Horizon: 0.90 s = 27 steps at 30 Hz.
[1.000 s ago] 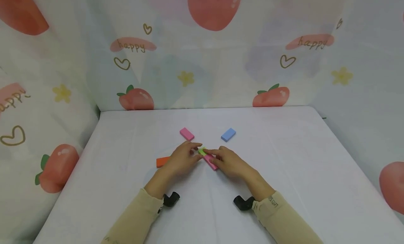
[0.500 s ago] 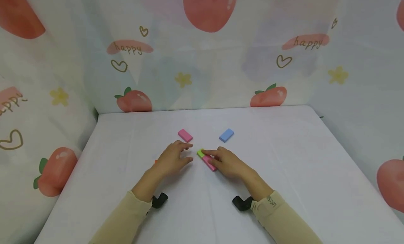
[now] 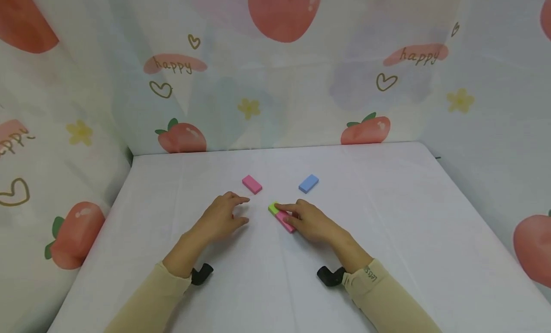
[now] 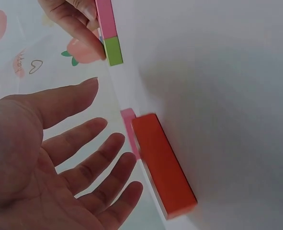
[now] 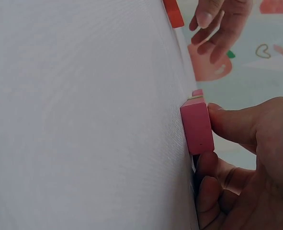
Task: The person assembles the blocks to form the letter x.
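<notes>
While my right hand pinches the near pink block on the white table, my left hand is spread wide, thumb well away from the fingers.

Head view: near pink block lies slantwise around mid-table, end to end with the green block. My right index finger and thumb cover part of this row, so the join is only partly legible. Beyond my hands lie the far pink block and the blue block, well apart from each other. Left hand's lower fingers are concealed under it. Both sleeves run off the bottom edge.

Left wrist view: orange block rests near my spread left fingers; from the head camera my left hand and forearm hide it. Behind it shows a strip of the far pink block, mostly masked. Near pink block is cut off at the top edge; my right index fingertip is at the green block's side. A speck of blue there is too small to identify.

Right wrist view: near pink block seen end-on between my thumb and curled fingers, green block reduced to a thin edge. Dark patch beneath: cannot make out. Orange block and left hand are both cropped at the top.
</notes>
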### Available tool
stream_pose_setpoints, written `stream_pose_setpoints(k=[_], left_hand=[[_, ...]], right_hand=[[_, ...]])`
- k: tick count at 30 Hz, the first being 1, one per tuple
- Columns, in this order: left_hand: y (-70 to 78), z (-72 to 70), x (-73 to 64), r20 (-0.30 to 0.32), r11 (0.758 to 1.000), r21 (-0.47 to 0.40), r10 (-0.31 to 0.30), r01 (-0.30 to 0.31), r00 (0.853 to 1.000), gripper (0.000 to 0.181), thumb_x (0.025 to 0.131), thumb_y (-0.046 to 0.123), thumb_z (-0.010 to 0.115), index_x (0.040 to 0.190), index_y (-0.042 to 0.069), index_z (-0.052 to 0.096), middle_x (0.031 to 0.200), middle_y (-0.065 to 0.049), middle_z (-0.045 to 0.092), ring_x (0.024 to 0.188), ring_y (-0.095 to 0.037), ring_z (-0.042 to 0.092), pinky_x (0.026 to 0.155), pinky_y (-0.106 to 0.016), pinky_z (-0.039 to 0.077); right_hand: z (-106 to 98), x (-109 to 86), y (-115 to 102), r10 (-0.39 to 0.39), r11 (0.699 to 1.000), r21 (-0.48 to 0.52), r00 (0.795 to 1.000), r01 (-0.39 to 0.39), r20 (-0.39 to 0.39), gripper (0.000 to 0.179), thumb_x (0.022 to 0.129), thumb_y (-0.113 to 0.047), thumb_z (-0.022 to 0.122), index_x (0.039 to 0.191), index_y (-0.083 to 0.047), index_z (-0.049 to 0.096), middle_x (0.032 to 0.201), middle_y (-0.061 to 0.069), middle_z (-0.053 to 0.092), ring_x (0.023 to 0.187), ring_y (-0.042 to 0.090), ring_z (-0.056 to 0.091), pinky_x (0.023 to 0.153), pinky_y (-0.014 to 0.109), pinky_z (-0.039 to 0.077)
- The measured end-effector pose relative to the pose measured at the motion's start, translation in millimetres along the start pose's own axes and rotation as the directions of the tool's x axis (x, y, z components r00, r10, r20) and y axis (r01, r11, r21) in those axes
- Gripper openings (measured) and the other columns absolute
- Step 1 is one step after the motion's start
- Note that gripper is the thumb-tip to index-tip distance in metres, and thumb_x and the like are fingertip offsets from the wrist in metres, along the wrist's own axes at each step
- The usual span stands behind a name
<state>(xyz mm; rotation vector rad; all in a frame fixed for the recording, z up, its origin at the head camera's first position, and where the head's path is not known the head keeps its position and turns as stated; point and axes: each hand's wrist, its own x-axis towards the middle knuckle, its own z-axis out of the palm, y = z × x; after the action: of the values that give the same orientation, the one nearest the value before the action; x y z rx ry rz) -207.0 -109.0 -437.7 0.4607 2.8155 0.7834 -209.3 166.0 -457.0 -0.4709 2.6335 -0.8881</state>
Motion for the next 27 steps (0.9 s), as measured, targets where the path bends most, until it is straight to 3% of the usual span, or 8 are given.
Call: stream_pose_setpoints(k=[12,27], left_hand=[[-18.5,-10.5,-15.9,0.038,0.998,0.067,-0.002,-0.001,0.999,0.057,0.091,0.025,0.081,0.143,0.014,0.062,0.136,-0.008,0.06,0.127,-0.03,0.054,0.103,-0.047,0.051],[-37.5,-13.0,-22.5,0.023,0.995,0.101,-0.026,0.023,0.999,0.045,0.089,0.02,0.081,0.13,0.008,0.069,0.122,-0.008,0.065,0.112,-0.027,0.061,0.099,-0.046,0.053]], right_hand=[[-1,0.5,1,0.006,1.0,-0.005,1.0,-0.006,0.013,0.045,0.104,-0.028,0.063,0.148,-0.037,0.057,0.09,0.004,0.052,0.077,0.017,0.049,0.067,0.028,0.04],[0,3.4,3,-0.022,1.0,-0.003,1.0,0.022,0.008,0.044,0.105,-0.027,0.062,0.148,-0.034,0.058,0.091,0.004,0.053,0.079,0.017,0.049,0.069,0.03,0.04]])
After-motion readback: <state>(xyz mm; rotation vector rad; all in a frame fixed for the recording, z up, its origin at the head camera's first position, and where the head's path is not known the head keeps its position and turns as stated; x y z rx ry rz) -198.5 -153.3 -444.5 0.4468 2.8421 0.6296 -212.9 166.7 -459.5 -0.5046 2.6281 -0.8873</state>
